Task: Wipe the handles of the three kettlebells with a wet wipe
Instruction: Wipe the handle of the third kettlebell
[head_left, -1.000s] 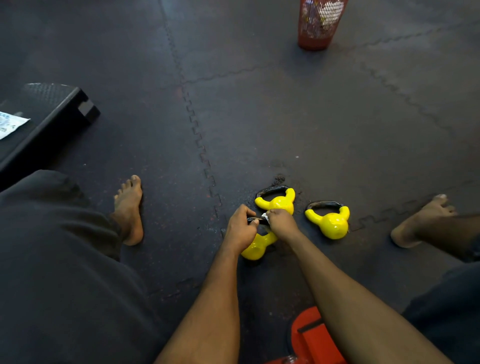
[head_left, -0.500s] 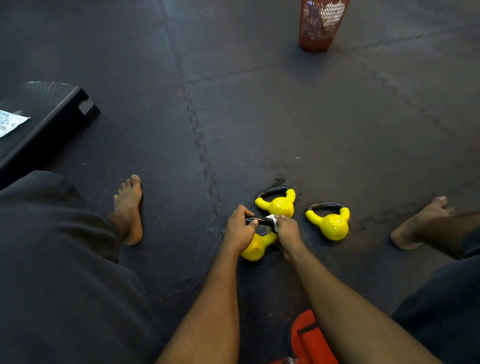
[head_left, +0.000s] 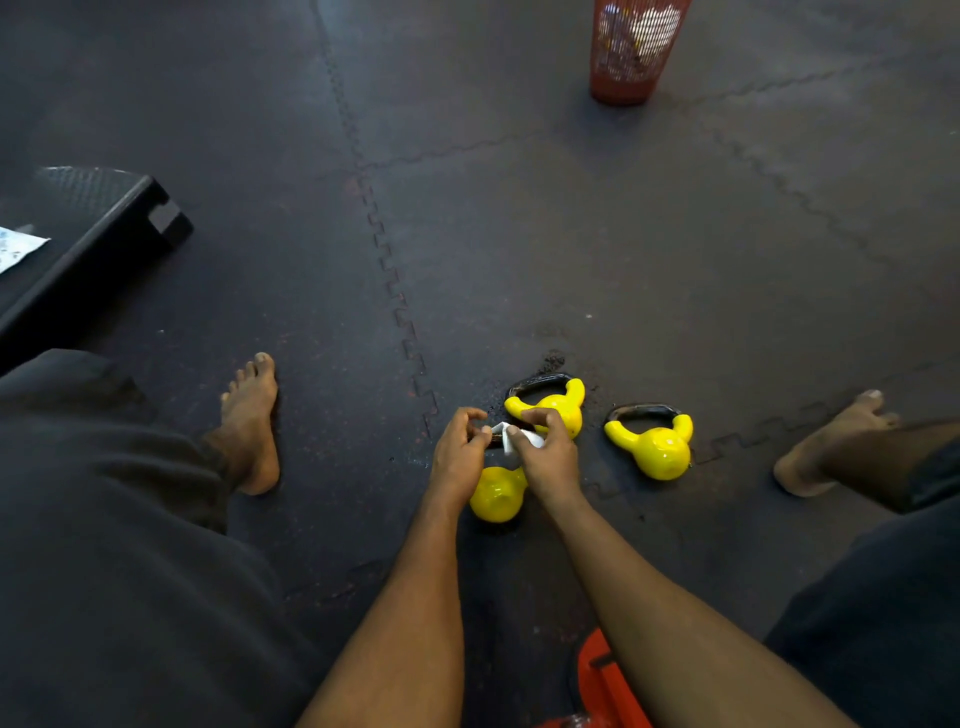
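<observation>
Risked toppling the near kettlebell (head_left: 497, 493), wipe (head_left: 522, 438) pinched between both hands (head_left: 511, 454) at its handle.

One camera sits on the person's head. It looks forward and down at the floor (head_left: 519, 234), close above the hands (head_left: 457, 457).

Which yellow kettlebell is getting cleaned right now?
Look at the dark floor mat between the bare feet, where three yellow kettlebells sit. It's the nearest kettlebell; unlike the other two, both hands cover its handle, the right hand holding a white wipe.
</observation>
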